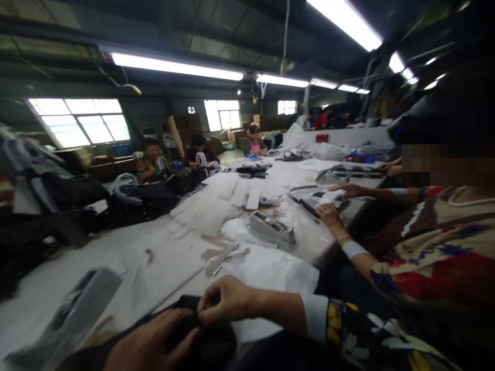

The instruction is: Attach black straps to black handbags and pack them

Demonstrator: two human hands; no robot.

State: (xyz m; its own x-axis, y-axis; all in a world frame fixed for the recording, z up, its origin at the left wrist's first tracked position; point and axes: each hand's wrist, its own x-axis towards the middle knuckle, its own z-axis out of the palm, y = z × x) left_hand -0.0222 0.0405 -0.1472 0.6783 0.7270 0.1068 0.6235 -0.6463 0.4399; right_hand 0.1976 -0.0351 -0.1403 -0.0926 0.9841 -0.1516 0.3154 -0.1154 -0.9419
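Note:
Black fabric (216,342) lies at the near table edge, under both of my hands. My left hand (158,340), slightly blurred, has its thumb and fingers closed on the fabric. Close beside it, my right hand (228,301) pinches the same dark material between thumb and forefinger, touching the left fingertips. The wrist of my right arm wears a pale band above a floral sleeve. What lies between the fingertips is too dark to make out in detail.
A grey tape dispenser (83,304) stands at the near left, another (273,229) further forward. Cardboard strips (220,257) and white sheets (278,268) lie on the long table (147,229). At right, a person's hands (330,216) work on white material. More people sit further back.

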